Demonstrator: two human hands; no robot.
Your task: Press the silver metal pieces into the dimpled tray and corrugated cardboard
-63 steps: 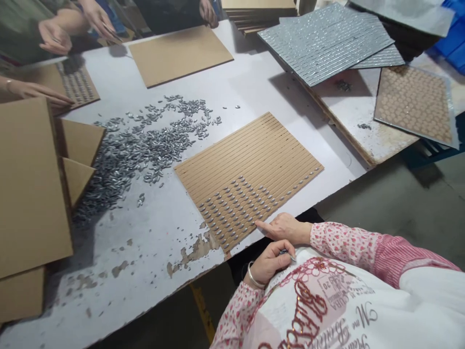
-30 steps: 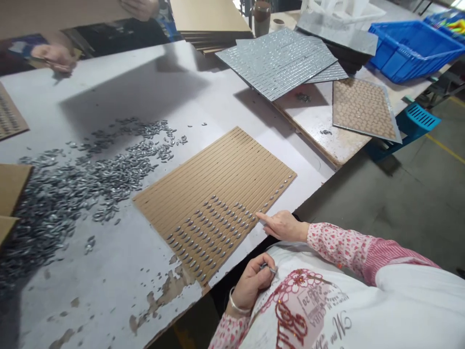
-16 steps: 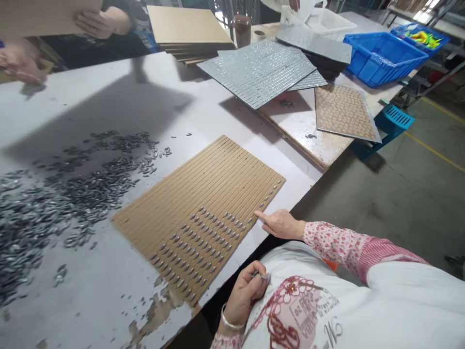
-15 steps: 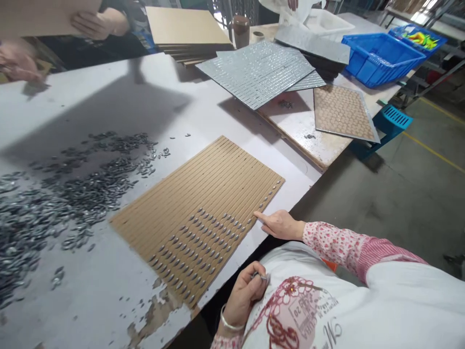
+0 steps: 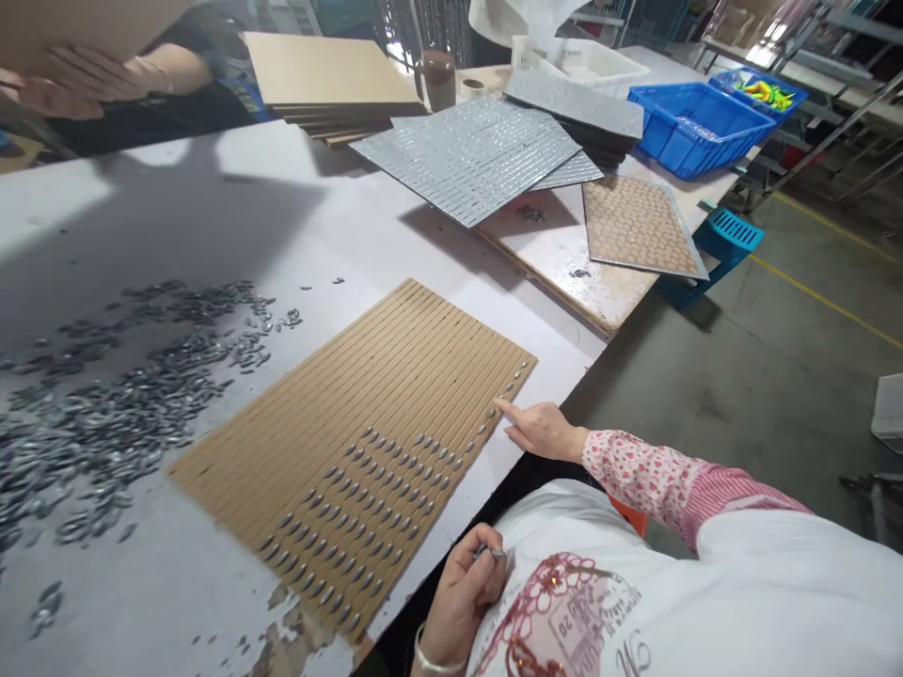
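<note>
A ridged brown board (image 5: 381,367) lies on the white table, with short rows of small grey oval pieces (image 5: 345,508) on its near part and a line of them along its right edge. My right hand (image 5: 546,430) is at that edge, index finger stretched out with its tip on the edge line and the thumb apart below. Whatever is under the fingertip is hidden. My left hand (image 5: 462,588), with a bangle at the wrist, is closed in front of my shirt around a few of the grey oval pieces (image 5: 494,552).
Loose grey pieces (image 5: 141,404) spread over the table's left side. At the back stand brown boards (image 5: 331,70), silver ridged panels (image 5: 472,155), a patterned panel (image 5: 639,226) and a blue basket (image 5: 695,132). Across the table, a person's hands (image 5: 99,75) hold a board.
My right fingertip has moved slightly up along the board's edge line. The other person's two hands have come together at their board. My view has shifted a little.
</note>
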